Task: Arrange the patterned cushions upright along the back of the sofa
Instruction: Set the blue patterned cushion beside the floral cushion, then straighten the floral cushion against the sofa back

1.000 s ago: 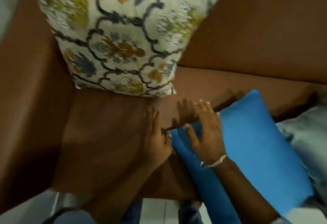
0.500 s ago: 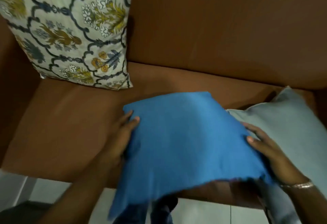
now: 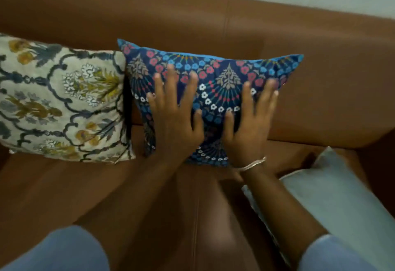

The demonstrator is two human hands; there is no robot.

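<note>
Two patterned cushions stand against the sofa back (image 3: 213, 20) now: a cream floral cushion (image 3: 64, 106) at the left end, and just beside it a dark blue floral cushion (image 3: 215, 82), its near edge touching or almost touching its neighbour. Both palms press flat on the blue one's face, the left hand (image 3: 173, 116) and the right hand (image 3: 248, 119) side by side with fingers spread wide; neither hand has a closed grip on anything, they only push. The step in hand looks like seating this cushion upright. It leans back on the backrest with its top corners splayed and its lower edge on the seat (image 3: 85, 196), partly hidden by the wrists. To do it well, I would press evenly with both palms so the filling settles and the cushion does not twist, then slide the hands outward to plump the corners. Letting go gently matters, since a soft cushion may slump forward if its base sits too far from the backrest. A pale grey-blue cushion (image 3: 333, 202) lies flat on the seat at the right, near the right forearm; it looks plain, so whether it belongs in the row I cannot tell
</note>
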